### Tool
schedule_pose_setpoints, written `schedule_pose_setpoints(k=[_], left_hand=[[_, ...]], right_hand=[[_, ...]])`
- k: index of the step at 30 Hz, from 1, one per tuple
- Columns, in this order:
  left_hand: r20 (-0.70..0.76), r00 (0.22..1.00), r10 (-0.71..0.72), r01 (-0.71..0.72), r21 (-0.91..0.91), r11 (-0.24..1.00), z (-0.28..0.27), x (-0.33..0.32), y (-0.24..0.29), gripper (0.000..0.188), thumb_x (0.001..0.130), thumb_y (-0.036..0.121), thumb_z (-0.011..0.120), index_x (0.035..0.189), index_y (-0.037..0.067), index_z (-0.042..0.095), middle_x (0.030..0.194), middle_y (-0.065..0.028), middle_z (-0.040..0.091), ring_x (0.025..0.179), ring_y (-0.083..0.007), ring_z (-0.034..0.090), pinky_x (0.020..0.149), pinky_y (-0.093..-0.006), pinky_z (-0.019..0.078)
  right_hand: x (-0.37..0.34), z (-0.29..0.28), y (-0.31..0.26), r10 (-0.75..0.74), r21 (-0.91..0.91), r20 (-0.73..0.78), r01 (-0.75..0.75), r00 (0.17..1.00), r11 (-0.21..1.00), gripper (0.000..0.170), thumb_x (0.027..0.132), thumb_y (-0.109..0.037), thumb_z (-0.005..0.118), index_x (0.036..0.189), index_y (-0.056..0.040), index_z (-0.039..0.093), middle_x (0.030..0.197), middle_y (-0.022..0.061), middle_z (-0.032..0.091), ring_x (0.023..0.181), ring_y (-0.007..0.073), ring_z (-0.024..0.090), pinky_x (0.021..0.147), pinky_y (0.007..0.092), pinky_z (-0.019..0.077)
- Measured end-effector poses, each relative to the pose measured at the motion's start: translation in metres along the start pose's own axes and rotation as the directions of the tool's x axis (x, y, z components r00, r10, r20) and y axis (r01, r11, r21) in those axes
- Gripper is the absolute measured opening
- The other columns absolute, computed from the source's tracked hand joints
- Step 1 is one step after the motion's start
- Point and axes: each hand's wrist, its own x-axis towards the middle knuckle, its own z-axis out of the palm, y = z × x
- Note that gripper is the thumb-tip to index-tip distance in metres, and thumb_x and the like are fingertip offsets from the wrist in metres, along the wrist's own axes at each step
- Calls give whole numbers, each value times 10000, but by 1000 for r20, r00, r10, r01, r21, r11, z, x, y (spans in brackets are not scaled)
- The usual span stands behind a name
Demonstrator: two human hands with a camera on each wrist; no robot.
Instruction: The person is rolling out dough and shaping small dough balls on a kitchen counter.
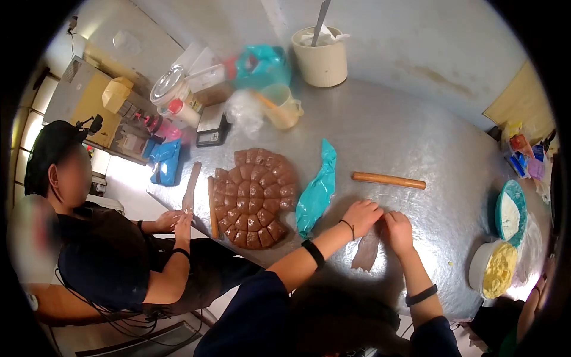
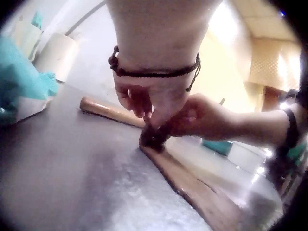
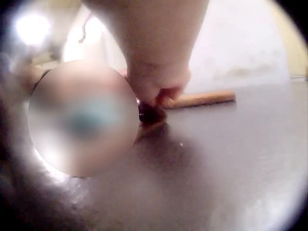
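Observation:
A flattened strip of brown dough [image 1: 365, 251] lies on the metal table before me, its far end bunched into a dark lump [image 2: 153, 139] in the left wrist view. My left hand [image 1: 360, 218] pinches that end from the left, fingers bent down over it. From the other side my right hand [image 1: 397, 231] grips the same end, its fingertips close to the left hand's. Just beyond both hands lies a wooden rolling pin [image 1: 389, 179]. A teal plastic bag [image 1: 317, 193] rests left of my left hand. In the right wrist view, the dark dough lump [image 3: 153, 114] is partly hidden by fingers.
Many brown dough pieces [image 1: 253, 196] sit packed together on the left. Another person [image 1: 119, 250] handles a dough strip [image 1: 191, 185] beside a thin stick [image 1: 212, 208]. At right stand a teal bowl [image 1: 499, 199] of white powder and a tub [image 1: 476, 268] of yellow filling.

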Motion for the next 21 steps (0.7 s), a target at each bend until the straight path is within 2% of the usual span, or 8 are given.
schedule_pose_setpoints(k=[2,3,6,10,13,16,18,21], left_hand=[[13,1000,13,-14,32,999,0,-15,9,162,772,105,596,934,101,597,988,-61,583,1015,-276,546,852,-389,459],[14,1000,11,-11,35,999,4,-23,13,177,776,104,589,953,95,596,1010,-63,577,1027,-274,541,854,-390,455],[15,1000,8,-9,53,999,7,-50,32,282,802,115,557,1077,71,600,1104,-66,570,1047,-254,537,849,-379,442],[-22,998,-55,58,209,976,33,-86,52,431,821,155,551,1241,58,552,1232,-71,559,1089,-231,526,872,-375,414],[-23,996,-92,95,243,966,41,-90,55,471,819,182,569,1273,58,535,1264,-85,551,1115,-226,514,877,-383,401],[50,990,-131,118,210,971,23,-77,58,410,811,205,597,1200,76,575,1217,-78,564,1107,-242,508,857,-404,399],[119,983,-144,125,149,981,7,-63,55,357,807,195,599,1147,87,597,1184,-69,571,1085,-253,516,846,-411,402],[-118,985,-124,136,106,985,14,-43,46,301,807,159,572,1100,97,607,1129,-69,580,1051,-275,532,827,-428,416]], right_hand=[[-14,5,-1,-45,-59,2,45,999,997,180,728,-87,605,902,-50,634,863,114,603,820,300,590,739,406,477],[-18,5,-6,-72,-47,-63,69,995,997,170,739,-103,599,899,-64,640,878,99,606,828,286,587,734,390,466],[-43,18,-17,-54,-82,-41,50,998,995,234,770,-108,569,984,-46,642,1014,98,629,912,266,589,796,407,453],[-75,34,-42,29,-288,51,-13,998,958,353,797,-148,543,1114,-13,624,1197,119,571,1075,251,543,869,418,430],[-83,38,-51,-13,-329,-82,-15,997,944,360,789,-174,571,1112,-24,625,1172,110,571,1044,258,536,877,418,422],[-72,24,-50,121,-182,42,-112,992,977,335,773,-170,597,1083,-45,626,1110,89,581,1025,260,542,867,429,422],[-60,7,-40,181,-40,19,-180,983,983,336,760,-139,607,1087,-62,613,1064,83,587,1011,281,552,854,441,428],[-50,2,-26,236,68,-86,-231,968,971,392,752,-86,590,1143,-54,595,1113,96,593,1009,309,556,855,446,434]])
